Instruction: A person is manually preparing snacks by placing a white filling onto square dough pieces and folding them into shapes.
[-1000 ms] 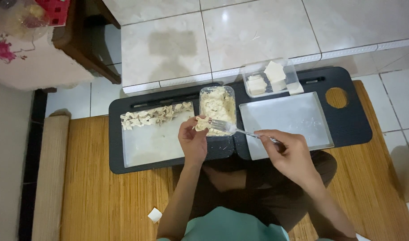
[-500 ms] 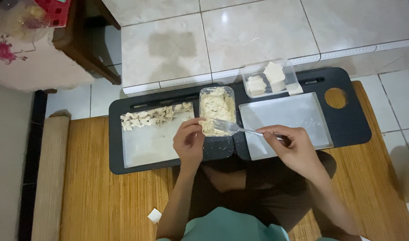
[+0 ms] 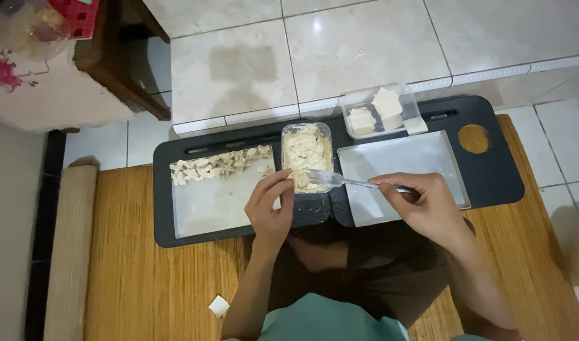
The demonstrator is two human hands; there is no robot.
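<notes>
My right hand (image 3: 422, 205) pinches the handle of a slim silver metal fork (image 3: 340, 181), tines over the near end of the clear rectangular plastic tub of pale filling (image 3: 307, 151), which sits mid-way along the black lap tray (image 3: 491, 183). My left hand (image 3: 271, 208) is closed loosely on a small pale dumpling wrapper (image 3: 300, 180) at the fork's tip. The wrapper looks thin, soft and tearable, so I would hold it by the edges; the filling seems sticky. Folded pale dumplings (image 3: 217, 165) line the far edge of the left white tray (image 3: 220, 202). My fingers hide most of the wrapper, and my right palm hides the handle's end.
</notes>
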